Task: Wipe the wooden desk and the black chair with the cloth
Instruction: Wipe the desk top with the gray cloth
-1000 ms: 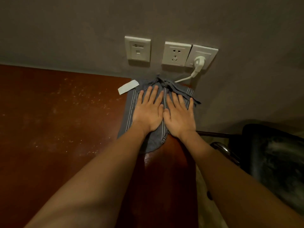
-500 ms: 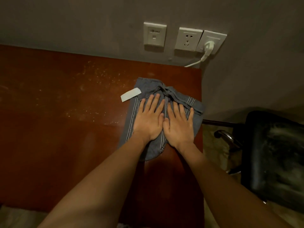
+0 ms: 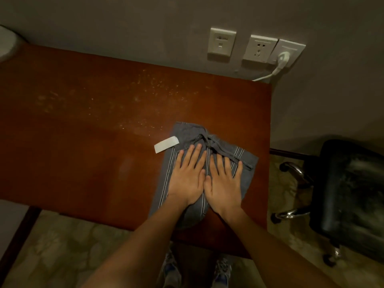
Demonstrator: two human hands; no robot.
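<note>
A grey cloth with dark stripes and a white tag lies flat on the reddish-brown wooden desk, near its right end. My left hand and my right hand press on the cloth side by side, palms down, fingers straight and spread, thumbs touching. Pale dusty specks cover the desk surface beyond the cloth, toward the wall. The black chair stands on the floor to the right of the desk, with its chrome base showing.
Three white wall sockets sit above the desk's far right corner, one with a white plug and cable. A pale object is at the desk's far left corner. My shoes stand on the patterned floor below the near edge.
Both hands have dragged the cloth from the wall edge back toward me across the desk. The desk's near edge and the floor have come into view.
</note>
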